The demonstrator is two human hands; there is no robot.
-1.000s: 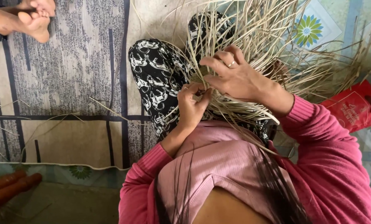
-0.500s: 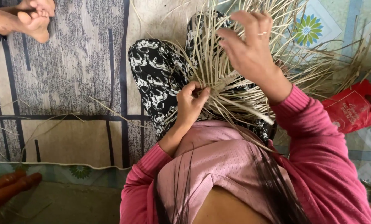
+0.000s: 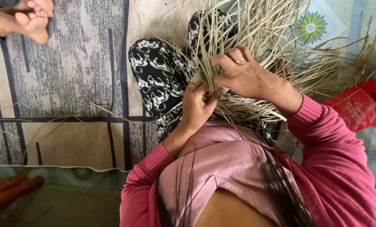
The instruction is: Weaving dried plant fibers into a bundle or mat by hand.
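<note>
A fan of long dry straw strands point(image 3: 276, 40) spreads over my lap, gathered to a woven centre between my hands. My left hand point(image 3: 196, 107) pinches that centre from below, a ring on one finger. My right hand point(image 3: 247, 77), also ringed, comes down on the strands from above and grips a few beside the left fingers. Both hands touch at the knot of straw. My legs in black-and-white patterned trousers point(image 3: 154, 80) lie under the work.
A grey patterned mat point(image 3: 66, 75) covers the floor to the left, with loose strands on it. Another person's bare feet point(image 3: 32, 19) rest at the top left. A red plastic bag point(image 3: 358, 107) lies at the right. Orange-brown sticks point(image 3: 11, 191) lie bottom left.
My right hand rose up and away along the strands, then came back down onto the centre next to the left hand. The left hand stayed pinched in place.
</note>
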